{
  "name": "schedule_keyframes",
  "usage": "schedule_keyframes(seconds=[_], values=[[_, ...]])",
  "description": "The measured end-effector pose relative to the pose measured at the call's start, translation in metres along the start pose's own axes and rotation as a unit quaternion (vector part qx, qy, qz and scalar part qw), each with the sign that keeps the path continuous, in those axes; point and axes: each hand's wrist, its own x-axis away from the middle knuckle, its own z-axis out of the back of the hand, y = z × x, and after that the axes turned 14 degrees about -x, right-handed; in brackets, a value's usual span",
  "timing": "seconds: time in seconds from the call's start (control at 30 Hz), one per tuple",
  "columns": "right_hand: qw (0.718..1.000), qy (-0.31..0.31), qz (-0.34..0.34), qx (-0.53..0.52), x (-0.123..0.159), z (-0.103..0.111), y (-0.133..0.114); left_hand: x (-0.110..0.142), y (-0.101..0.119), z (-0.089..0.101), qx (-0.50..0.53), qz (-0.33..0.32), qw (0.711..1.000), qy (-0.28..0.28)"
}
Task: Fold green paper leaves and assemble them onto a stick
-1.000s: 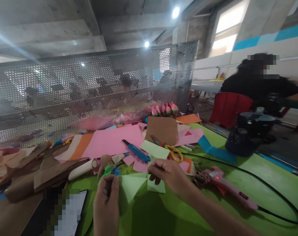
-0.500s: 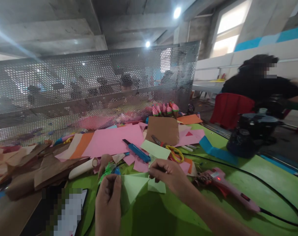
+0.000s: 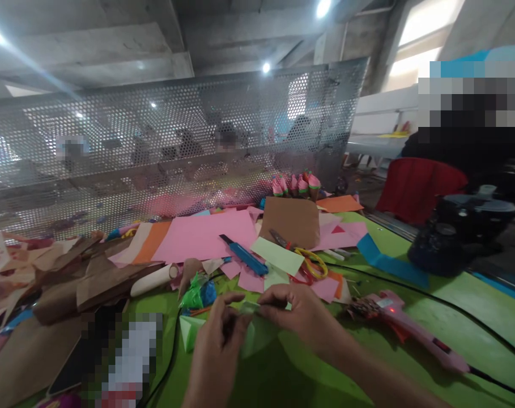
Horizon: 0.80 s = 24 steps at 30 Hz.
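Observation:
Between my two hands is a small pale green paper (image 3: 261, 334), its lower part blurred. My left hand (image 3: 218, 351) is closed, thumb and fingers pinching the paper's left side. From the other side my right hand (image 3: 306, 320) pinches the upper edge, fingertips close to the left ones. A light green folded paper piece (image 3: 189, 331) shows just left of my left hand. Behind the hands lie a pale green paper strip (image 3: 278, 256), a blue utility knife (image 3: 245, 258) and scissors with a yellow handle (image 3: 314, 263).
A pink glue gun (image 3: 422, 334) with a lit red light lies at right, its black cable curving across the green table (image 3: 486, 306). Pink paper sheets (image 3: 206, 235), brown paper (image 3: 291, 221) and pink-topped paper cones (image 3: 302, 184) lie toward the perforated metal screen (image 3: 176, 147). A person sits beyond, at right.
My hands have come closer together and the paper, earlier stretched as a triangle between them, is now bunched or folded. The view has shifted slightly left.

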Motion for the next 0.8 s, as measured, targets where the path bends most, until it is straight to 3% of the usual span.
schedule_keyframes(seconds=[0.2,0.43,0.67,0.8], values=[[0.999,0.034,0.005,-0.017,-0.003,0.004,-0.005,-0.005,-0.006,0.0,0.04,0.028,0.996,-0.081],[0.999,0.016,0.02,-0.047,-0.002,0.0,-0.004,-0.004,-0.01,0.0,-0.077,-0.01,0.993,-0.09],[0.995,0.051,0.014,-0.084,-0.004,0.007,-0.007,-0.006,0.002,0.008,0.037,-0.001,0.994,-0.099],[0.994,0.046,0.005,-0.097,-0.004,0.007,-0.008,-0.007,0.0,0.009,0.007,-0.007,0.997,-0.082]])
